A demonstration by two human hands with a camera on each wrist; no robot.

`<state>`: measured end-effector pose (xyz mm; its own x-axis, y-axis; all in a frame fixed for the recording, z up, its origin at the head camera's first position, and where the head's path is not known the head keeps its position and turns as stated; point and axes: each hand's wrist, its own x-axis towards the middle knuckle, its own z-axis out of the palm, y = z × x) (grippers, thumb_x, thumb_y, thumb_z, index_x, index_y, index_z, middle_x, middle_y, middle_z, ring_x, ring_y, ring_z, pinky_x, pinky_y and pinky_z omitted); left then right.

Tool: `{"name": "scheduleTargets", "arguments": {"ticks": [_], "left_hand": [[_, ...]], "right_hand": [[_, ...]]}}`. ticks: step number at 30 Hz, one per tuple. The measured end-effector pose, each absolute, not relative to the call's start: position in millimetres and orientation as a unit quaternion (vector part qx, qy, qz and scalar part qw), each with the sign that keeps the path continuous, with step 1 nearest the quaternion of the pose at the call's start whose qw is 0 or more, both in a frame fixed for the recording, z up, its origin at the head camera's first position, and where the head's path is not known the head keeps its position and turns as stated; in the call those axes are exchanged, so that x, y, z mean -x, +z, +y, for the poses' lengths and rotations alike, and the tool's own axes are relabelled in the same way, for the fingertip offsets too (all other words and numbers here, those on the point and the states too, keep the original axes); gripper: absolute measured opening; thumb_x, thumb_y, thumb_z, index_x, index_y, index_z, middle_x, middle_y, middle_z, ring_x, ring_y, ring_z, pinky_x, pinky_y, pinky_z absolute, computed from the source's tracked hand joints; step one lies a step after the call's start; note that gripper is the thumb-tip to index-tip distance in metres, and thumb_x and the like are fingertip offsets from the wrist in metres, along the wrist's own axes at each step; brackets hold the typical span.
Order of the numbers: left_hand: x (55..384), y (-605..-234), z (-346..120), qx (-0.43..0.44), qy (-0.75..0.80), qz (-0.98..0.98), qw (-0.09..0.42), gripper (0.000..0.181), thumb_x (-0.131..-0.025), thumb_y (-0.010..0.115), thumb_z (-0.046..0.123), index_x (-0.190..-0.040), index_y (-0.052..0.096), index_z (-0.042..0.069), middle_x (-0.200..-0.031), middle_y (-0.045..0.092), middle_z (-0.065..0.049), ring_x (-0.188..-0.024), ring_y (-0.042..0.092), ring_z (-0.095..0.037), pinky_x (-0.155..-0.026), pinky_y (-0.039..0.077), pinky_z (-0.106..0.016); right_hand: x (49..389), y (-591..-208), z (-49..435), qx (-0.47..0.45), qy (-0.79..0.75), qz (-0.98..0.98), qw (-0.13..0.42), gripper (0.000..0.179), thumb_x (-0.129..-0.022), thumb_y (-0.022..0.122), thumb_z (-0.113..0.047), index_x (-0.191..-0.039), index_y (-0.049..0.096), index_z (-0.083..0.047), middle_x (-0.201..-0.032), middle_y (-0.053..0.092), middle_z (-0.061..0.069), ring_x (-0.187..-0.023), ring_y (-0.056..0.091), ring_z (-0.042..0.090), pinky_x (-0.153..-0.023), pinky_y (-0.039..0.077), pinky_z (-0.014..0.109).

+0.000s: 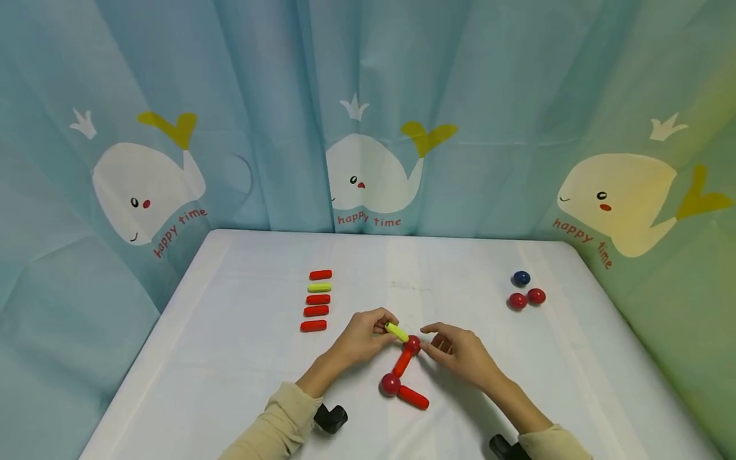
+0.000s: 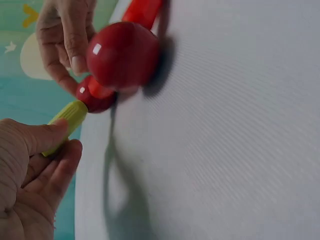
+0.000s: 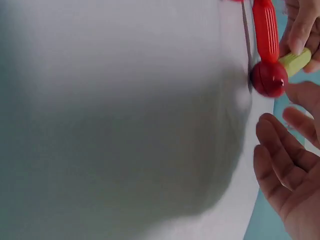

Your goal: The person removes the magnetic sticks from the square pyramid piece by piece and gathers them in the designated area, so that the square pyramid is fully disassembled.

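My left hand (image 1: 361, 337) pinches a yellow-green ridged rod (image 1: 396, 331) between thumb and fingers. The rod's far end meets a red ball (image 1: 412, 345); how firmly they join, I cannot tell. From that ball a red rod (image 1: 402, 363) runs to a second red ball (image 1: 390, 384), which carries another red rod (image 1: 414, 398). My right hand (image 1: 462, 354) is at the right of the first ball. In the right wrist view its thumb (image 3: 304, 95) touches or nearly touches that ball (image 3: 270, 79), while the other fingers hang loosely bent, holding nothing.
Several loose rods lie in a column at the left, red ones (image 1: 316, 311) and a yellow-green one (image 1: 319, 287). Toward the back right sit two red balls (image 1: 517, 301) and a dark blue ball (image 1: 521, 278). A curtain (image 1: 489, 76) hangs behind the white table (image 1: 241, 332).
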<state>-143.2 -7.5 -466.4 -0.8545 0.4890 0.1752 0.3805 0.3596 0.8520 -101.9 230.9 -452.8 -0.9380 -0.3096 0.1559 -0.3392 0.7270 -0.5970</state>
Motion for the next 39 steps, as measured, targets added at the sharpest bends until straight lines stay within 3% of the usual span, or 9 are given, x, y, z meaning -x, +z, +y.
{"name": "scheduleTargets", "arguments": {"ticks": [10, 24, 30, 39], "left_hand": [[143.7, -475.6, -17.5, -0.267, 0.420, 0.867, 0.034, 0.019, -0.090, 0.079, 0.010, -0.108, 0.073, 0.007, -0.103, 0.074, -0.002, -0.093, 0.064, -0.012, -0.087, 0.054, -0.029], [141.4, -482.9, -17.0, -0.260, 0.433, 0.863, -0.002, 0.016, -0.087, 0.081, 0.009, -0.102, 0.073, 0.008, -0.096, 0.074, -0.001, -0.085, 0.063, -0.011, -0.080, 0.052, -0.027], [143.5, -485.4, -11.2, -0.215, 0.458, 0.862, -0.022, 0.018, -0.087, 0.081, 0.007, -0.102, 0.071, 0.004, -0.092, 0.071, -0.005, -0.078, 0.058, -0.010, -0.072, 0.050, -0.024], [144.6, -486.2, -21.3, -0.216, 0.500, 0.837, -0.048, 0.020, -0.087, 0.080, 0.005, -0.103, 0.069, 0.005, -0.100, 0.074, -0.007, -0.084, 0.065, -0.015, -0.078, 0.056, -0.028]], "right_hand": [[106.6, -452.9, 217.7, -0.237, 0.318, -0.918, -0.017, 0.034, -0.092, 0.076, -0.011, -0.125, 0.070, -0.004, -0.100, 0.072, 0.001, -0.076, 0.060, 0.003, -0.067, 0.052, 0.023], [108.9, -448.1, 215.3, -0.254, 0.283, -0.925, -0.024, 0.030, -0.094, 0.074, -0.014, -0.123, 0.070, -0.005, -0.102, 0.073, 0.001, -0.081, 0.063, 0.006, -0.071, 0.053, 0.027], [106.9, -447.8, 215.1, -0.272, 0.276, -0.922, -0.013, 0.029, -0.093, 0.075, -0.014, -0.120, 0.071, -0.004, -0.099, 0.073, 0.000, -0.080, 0.064, 0.008, -0.070, 0.054, 0.029], [104.9, -448.9, 215.2, -0.266, 0.274, -0.924, -0.011, 0.031, -0.092, 0.076, -0.015, -0.121, 0.071, -0.005, -0.102, 0.073, 0.001, -0.080, 0.064, 0.007, -0.070, 0.055, 0.028]]}}
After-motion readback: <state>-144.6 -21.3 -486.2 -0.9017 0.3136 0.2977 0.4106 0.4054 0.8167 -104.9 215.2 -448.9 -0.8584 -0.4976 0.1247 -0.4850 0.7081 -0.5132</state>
